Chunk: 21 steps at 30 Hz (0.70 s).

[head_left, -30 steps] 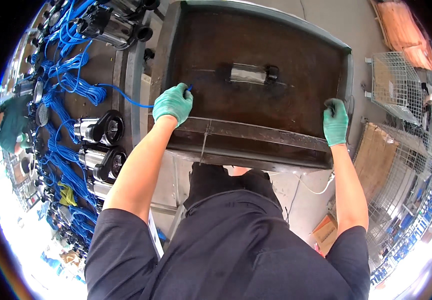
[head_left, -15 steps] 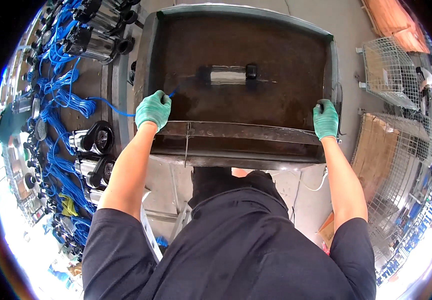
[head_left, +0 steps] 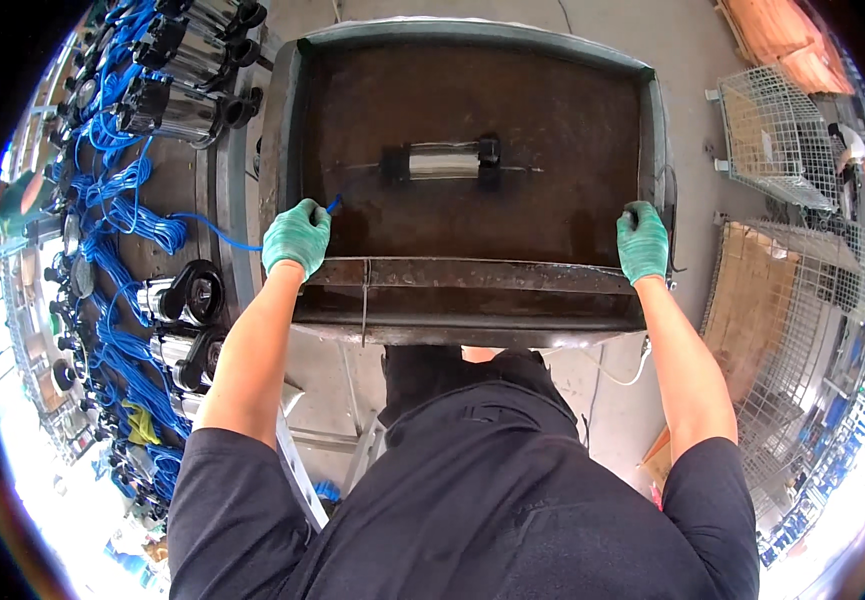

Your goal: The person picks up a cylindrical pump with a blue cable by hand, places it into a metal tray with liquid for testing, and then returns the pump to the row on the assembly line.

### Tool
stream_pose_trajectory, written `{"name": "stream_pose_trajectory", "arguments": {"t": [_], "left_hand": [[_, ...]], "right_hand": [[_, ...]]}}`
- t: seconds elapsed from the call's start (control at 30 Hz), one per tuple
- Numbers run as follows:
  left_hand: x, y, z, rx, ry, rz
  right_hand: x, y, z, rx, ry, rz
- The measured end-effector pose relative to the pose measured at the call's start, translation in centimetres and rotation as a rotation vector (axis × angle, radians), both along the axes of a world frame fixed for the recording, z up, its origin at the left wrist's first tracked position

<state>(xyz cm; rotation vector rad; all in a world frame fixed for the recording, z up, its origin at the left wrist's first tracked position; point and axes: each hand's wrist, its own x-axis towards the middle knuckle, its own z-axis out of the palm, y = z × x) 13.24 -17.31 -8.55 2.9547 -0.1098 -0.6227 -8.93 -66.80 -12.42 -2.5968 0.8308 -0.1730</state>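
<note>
One rectangular, dark-brown metal tank with a grey rim (head_left: 647,71); it is crossed near its front by a dark, flat metal bar (head_left: 492,273), over which a thin metal rod (head_left: 366,300) is laid.

One silver metal cylinder with black ends (head_left: 442,161); it is placed lengthwise from left to right inside the tank, near the middle, well apart from both hands.

One left hand in a green knitted glove (head_left: 295,240); it is held at the tank's left side, with a slender blue cable (head_left: 214,231) grasped in curled fingers. Beyond the fingers, a short piece of the cable is seen over the tank.

One right hand in a matching green glove (head_left: 643,243); it is positioned at the tank's right side, fingers curled. Whether the rim is gripped cannot be told.

At left, bundled blue cable coils (head_left: 149,224) and black-and-silver cylindrical units (head_left: 174,108) are grouped; at right, a grey wire-mesh basket (head_left: 777,140) is kept.
</note>
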Motion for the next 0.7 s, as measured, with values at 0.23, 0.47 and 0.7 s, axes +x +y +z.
{"name": "stream_pose_trajectory", "arguments": {"t": [0.23,0.47,0.7], "left_hand": [[0.0,0.1,-0.2,0.002,-0.006,-0.006],[-0.1,0.2,-0.4,0.003,-0.016,-0.007],[-0.1,0.1,0.1,0.011,0.004,0.002]], "right_hand": [[0.2,0.3,0.6,0.04,0.028,-0.027],[0.3,0.4,0.7,0.036,0.01,-0.04],[0.4,0.6,0.9,0.043,0.025,-0.058]]}}
